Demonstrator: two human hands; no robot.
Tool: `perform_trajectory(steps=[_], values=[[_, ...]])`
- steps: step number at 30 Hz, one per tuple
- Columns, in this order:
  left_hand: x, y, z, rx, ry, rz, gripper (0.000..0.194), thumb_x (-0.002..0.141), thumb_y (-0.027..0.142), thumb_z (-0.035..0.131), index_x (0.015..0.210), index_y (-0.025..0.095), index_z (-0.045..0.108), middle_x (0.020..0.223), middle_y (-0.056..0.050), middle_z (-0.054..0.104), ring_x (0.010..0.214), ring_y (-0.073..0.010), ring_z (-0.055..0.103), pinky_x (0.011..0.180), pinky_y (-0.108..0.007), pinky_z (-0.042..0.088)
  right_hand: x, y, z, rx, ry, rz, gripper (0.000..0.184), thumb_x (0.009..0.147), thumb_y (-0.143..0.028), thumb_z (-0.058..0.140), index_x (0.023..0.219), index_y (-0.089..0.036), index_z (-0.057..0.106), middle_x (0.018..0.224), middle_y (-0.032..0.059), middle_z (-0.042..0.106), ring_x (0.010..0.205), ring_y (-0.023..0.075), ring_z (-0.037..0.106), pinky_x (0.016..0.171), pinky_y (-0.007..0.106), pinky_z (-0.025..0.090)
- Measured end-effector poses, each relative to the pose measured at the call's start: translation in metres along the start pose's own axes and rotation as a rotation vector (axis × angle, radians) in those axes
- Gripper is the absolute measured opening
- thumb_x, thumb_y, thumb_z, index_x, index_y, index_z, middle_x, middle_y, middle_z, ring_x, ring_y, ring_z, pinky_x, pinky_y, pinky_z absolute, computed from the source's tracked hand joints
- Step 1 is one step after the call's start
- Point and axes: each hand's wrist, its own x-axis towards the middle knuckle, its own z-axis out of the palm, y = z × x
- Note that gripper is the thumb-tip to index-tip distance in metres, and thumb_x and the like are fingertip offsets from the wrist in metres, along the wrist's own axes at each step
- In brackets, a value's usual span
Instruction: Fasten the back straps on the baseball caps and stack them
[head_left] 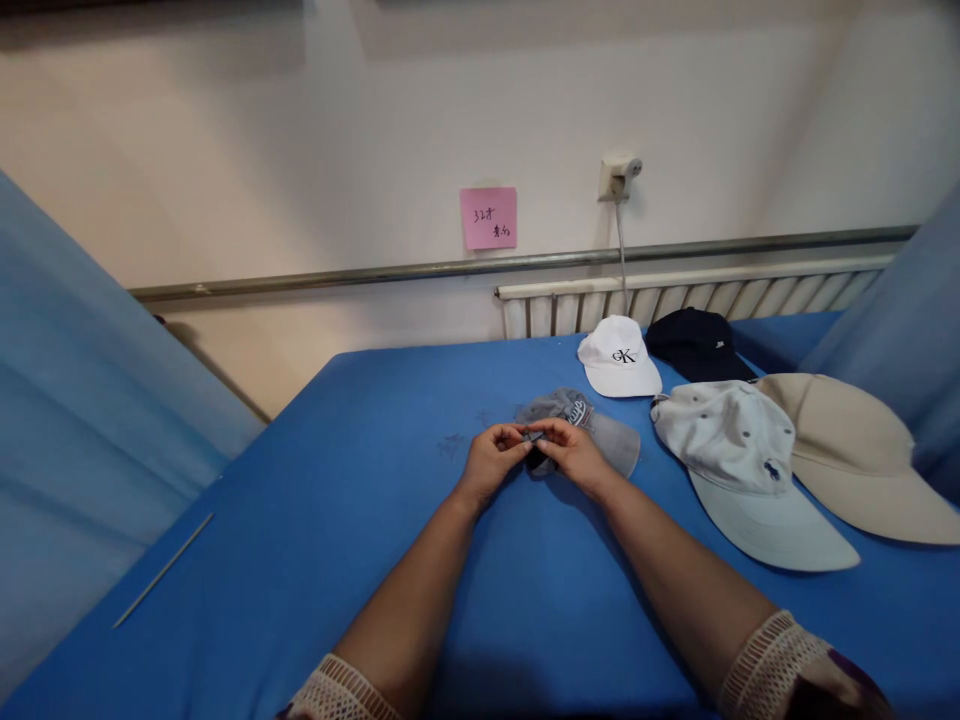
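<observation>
1. Pinching with thumb and fingers, in the head view, the left hand (491, 466) is clamped on the rear edge of the gray cap (621, 444).
2. The right hand (574, 454) grips the same edge, its thumb and fingers closed on it; the fingertips of both hands nearly meet. The exact part gripped is too small to identify.
3. The gray cap lies on the blue cover (315, 510), just beyond the hands, lettered front upward and brim toward the right.
4. Right of it and farther back, the white cap (616, 350) sits beside the black cap (691, 343).
5. Nearer, the pale cap (739, 440) with a dark emblem overlaps the beige cap (844, 445).
6. A thin stick (163, 570) lies at the far left, well apart from the caps.
7. On the wall, a pink note (489, 218) is positioned above the metal rail (412, 271); a socket (613, 181) with a cord is to its right.
</observation>
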Motion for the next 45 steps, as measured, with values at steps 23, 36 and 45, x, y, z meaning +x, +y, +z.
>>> perform_trajectory(steps=[23, 36, 45], values=[[0.002, -0.007, 0.002, 0.193, 0.010, 0.044, 0.025, 0.066, 0.016, 0.060, 0.090, 0.016, 0.068, 0.073, -0.001, 0.067, 0.057, -0.0097, 0.055, 0.056, -0.021, 0.044, 0.000, 0.005, 0.005, 0.006, 0.077, 0.007, 0.035, 0.066, -0.026, 0.073, 0.100, -0.023, 0.067, 0.101, 0.0050, 0.072, 0.098, 0.0217, 0.066, 0.093, 0.041, 0.049], [0.003, -0.006, -0.005, 0.086, 0.103, -0.014, 0.021, 0.079, 0.037, 0.057, 0.084, 0.017, 0.061, 0.082, -0.003, 0.068, 0.067, -0.0145, 0.065, 0.064, -0.027, 0.053, 0.003, 0.020, 0.010, -0.286, 0.066, -0.107, 0.033, 0.070, -0.018, 0.067, 0.102, -0.024, 0.069, 0.106, 0.0060, 0.069, 0.101, 0.0228, 0.063, 0.095, 0.042, 0.048], [0.003, -0.003, -0.010, 0.151, -0.058, 0.039, 0.037, 0.073, 0.030, 0.067, 0.106, 0.016, 0.060, 0.094, -0.006, 0.070, 0.082, -0.0163, 0.066, 0.076, -0.029, 0.052, 0.003, 0.014, 0.010, -0.027, 0.075, -0.045, 0.031, 0.073, -0.029, 0.068, 0.103, -0.022, 0.067, 0.099, 0.0050, 0.072, 0.091, 0.0214, 0.066, 0.089, 0.040, 0.050]])
